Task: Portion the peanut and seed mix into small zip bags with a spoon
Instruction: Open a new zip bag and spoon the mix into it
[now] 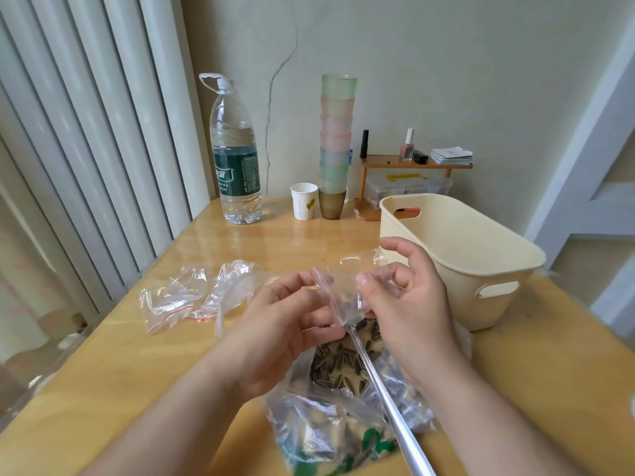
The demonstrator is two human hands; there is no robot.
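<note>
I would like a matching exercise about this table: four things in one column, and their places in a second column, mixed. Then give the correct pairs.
Things:
1. water bottle
2. cream basket
3. empty zip bags
4. paper cup

Places:
A. at the right side of the table, beside the right hand
B. flat on the table, to the left of the left hand
C. at the far left corner, next to the radiator
D. beside the stack of coloured cups

Pairs: 1-C, 2-A, 3-B, 4-D
</note>
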